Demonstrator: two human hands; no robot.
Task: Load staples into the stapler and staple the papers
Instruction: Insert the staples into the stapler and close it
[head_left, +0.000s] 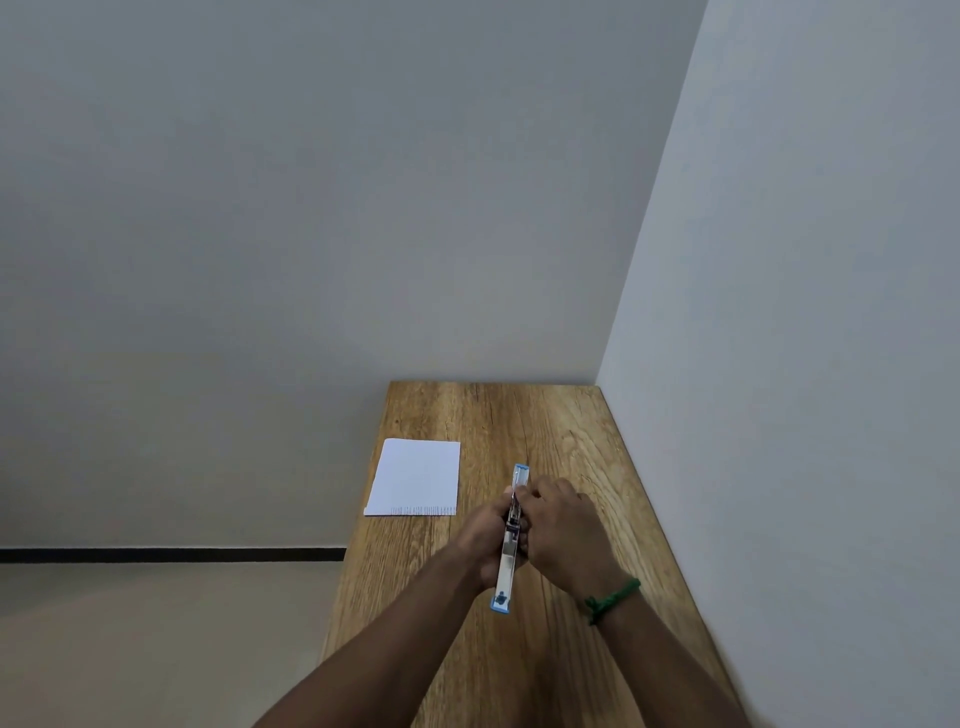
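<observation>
The stapler (504, 574) sat in the lower centre of the frame, held just above the wooden counter (550, 421) and swung open lengthwise. Its blue-tipped end pointed toward the bottom of the frame and its other blue end toward the top. The metal channel showed between the two hands. Whether any staples lay in it could not be told.

The left hand (485, 540) was wrapped around the stapler from the left, its fingers curled under and against the body. The right hand (569, 535) came in from the right with its fingers bent over the stapler's middle, gripping it there. Their tips were hidden against the metal. A green band (613, 600) circled the right wrist.

The papers (415, 478) lay flat on the counter to the upper left of the hands, close to the counter's left edge and apart from the stapler. A row of fine dark marks ran along their near edge.

Plain pale walls met in a corner at the counter's far right, and a dark strip (171, 555) crossed the left of the frame.
</observation>
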